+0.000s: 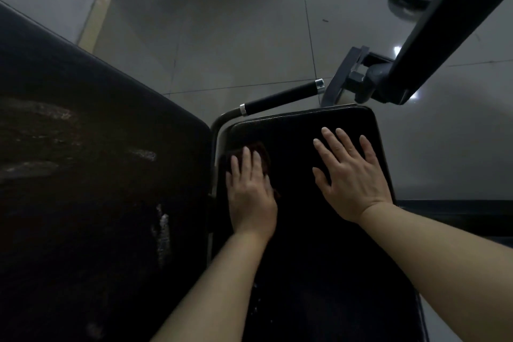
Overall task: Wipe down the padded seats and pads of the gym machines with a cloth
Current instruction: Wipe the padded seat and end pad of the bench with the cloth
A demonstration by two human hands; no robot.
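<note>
The left hand (251, 191) presses flat on a dark reddish-brown cloth (259, 154) atop the black padded seat (299, 130); beside it, the right hand (351, 175) rests spread on the padding.

L hand (251, 197) on cloth (261, 154) on seat (305, 244), R hand (351, 178) beside.

Both forearms bare, apparently no rings on left hand (251, 194) or right hand (351, 175)

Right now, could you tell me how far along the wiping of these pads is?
Nothing looks clearly finished. In hand: the left hand presses the dark cloth on the seat pad near its far left corner, while the right hand rests flat on it. Left: the large pad alongside shows pale smears.
</note>
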